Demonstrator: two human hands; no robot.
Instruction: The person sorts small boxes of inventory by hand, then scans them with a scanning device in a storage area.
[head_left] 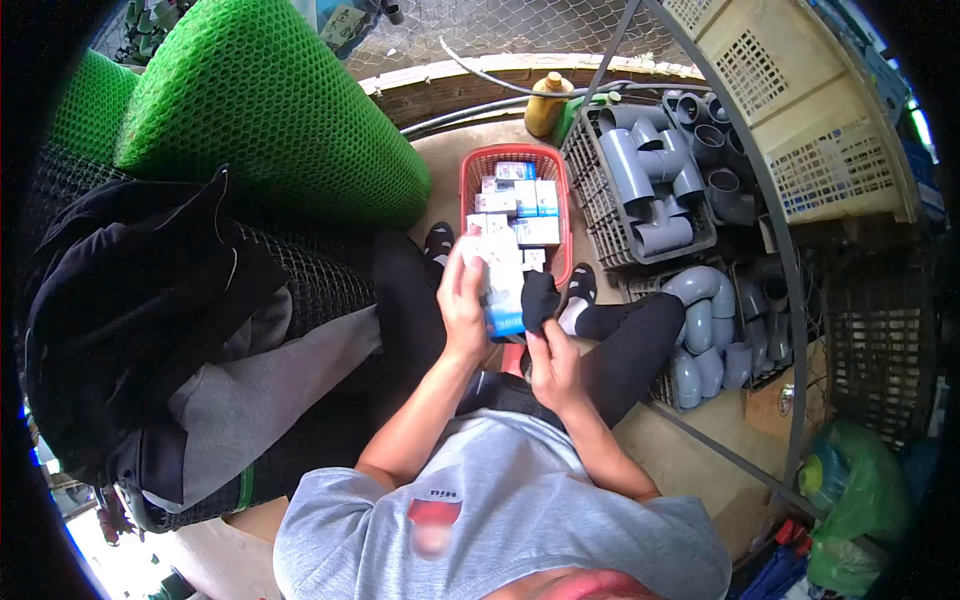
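Note:
My left hand is wrapped round the side of a white and blue cardboard box, tilted above my lap. Pinched in my right hand is a bunched black cloth, which lies against the right side of the box. What kind of cloth it is cannot be made out. On the floor beyond my hands stands a red plastic basket with several similar small boxes inside, partly hidden by the box I hold.
Crates of grey pipe fittings stand on the right, beside a metal frame post. Green mesh rolls and a black jacket are on the left. A yellow bottle stands behind the basket.

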